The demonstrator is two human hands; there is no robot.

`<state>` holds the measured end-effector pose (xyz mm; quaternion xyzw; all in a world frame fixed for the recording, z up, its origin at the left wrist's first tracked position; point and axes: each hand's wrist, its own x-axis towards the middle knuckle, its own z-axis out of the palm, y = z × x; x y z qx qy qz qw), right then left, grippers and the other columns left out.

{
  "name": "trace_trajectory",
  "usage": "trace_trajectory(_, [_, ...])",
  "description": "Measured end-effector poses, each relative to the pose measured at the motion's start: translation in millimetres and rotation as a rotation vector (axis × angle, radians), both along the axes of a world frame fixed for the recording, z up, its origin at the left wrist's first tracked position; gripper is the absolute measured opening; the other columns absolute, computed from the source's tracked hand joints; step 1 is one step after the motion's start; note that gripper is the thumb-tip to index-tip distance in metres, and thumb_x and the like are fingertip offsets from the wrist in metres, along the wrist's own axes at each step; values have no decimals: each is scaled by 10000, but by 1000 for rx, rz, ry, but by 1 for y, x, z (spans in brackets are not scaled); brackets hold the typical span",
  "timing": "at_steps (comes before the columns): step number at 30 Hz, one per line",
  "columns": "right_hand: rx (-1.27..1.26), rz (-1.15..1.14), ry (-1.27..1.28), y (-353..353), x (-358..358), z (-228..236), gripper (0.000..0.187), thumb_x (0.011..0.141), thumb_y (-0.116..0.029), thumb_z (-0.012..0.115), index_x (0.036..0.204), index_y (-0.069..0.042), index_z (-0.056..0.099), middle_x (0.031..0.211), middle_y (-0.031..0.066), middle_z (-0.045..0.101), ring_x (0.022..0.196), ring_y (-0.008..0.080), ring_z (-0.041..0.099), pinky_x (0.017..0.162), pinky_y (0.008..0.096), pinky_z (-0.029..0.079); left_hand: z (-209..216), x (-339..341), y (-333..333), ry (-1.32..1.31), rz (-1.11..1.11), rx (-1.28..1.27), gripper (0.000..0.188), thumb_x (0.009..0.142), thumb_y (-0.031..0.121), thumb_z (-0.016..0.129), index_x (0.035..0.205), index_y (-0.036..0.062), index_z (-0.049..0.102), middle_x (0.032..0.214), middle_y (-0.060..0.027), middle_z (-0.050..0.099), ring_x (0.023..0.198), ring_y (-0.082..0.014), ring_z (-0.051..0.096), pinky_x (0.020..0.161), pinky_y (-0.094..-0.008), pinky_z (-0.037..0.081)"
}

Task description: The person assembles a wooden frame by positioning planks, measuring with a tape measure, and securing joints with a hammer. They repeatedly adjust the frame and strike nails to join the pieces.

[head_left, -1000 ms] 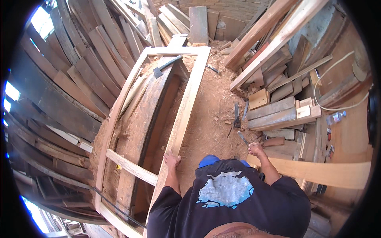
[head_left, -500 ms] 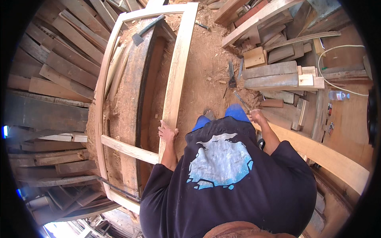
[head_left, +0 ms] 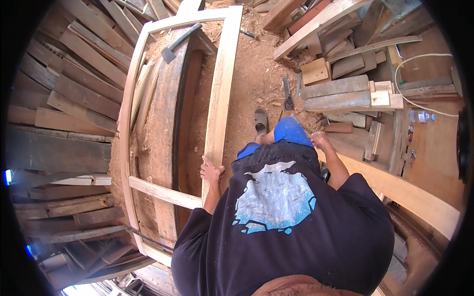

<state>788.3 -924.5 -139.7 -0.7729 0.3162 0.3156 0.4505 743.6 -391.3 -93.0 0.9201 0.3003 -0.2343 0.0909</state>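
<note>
The left hand held the wooden frame, which lay over the brown surface. The right hand had curled fingers by blue shorts; I couldn't tell if they held something.

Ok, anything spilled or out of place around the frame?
Wood shavings litter the floor beside the wooden frame, and a dark tool lies among them: untidy underfoot. I see no clear damage.

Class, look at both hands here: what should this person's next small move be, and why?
Probably bring the right hand across to the wooden frame, to help steady it. The left hand alone rests on the frame's right rail, while the right is apart from it, beside the blue-clothed knee; whether it holds anything is unclear.
</note>
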Motion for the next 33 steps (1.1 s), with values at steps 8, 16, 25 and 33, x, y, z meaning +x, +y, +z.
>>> trace_trajectory(8, [-174, 392, -242, -4, -30, -29, 234, 842, -194, 550, 818, -3, 683, 621, 110, 596, 516, 212, 581, 446, 372, 430, 0, 2, -3, 29, -26, 16, 1198, 610, 388, 816, 1559, 142, 127, 1343, -254, 433, 1192, -454, 449, 1026, -568, 323])
trace_trajectory(16, [1, -102, -48, 10, -34, 16, 219, 833, -174, 549, 752, -4, 662, 625, 88, 608, 506, 192, 570, 424, 364, 397, -6, 0, 2, 69, -7, 9, 1208, 629, 373, 814, 1561, 141, 81, 1358, -259, 414, 1209, -448, 433, 1036, -564, 317])
trace_trajectory(25, [41, -239, -17, 22, -26, 18, 201, 874, -213, 576, 808, -40, 653, 720, 62, 639, 531, 154, 564, 430, 325, 409, 8, 1, 4, 78, 2, -32, 1189, 643, 370, 786, 1564, 142, 69, 1372, -266, 405, 1224, -446, 425, 1050, -558, 303])
trace_trajectory(33, [-311, 491, -283, -12, -68, -64, 264, 865, -263, 600, 876, -19, 700, 822, 141, 698, 722, 210, 659, 608, 366, 508, 9, -3, 1, 30, -16, -33, 1183, 639, 364, 799, 1559, 140, 89, 1370, -271, 404, 1226, -452, 422, 1044, -561, 303])
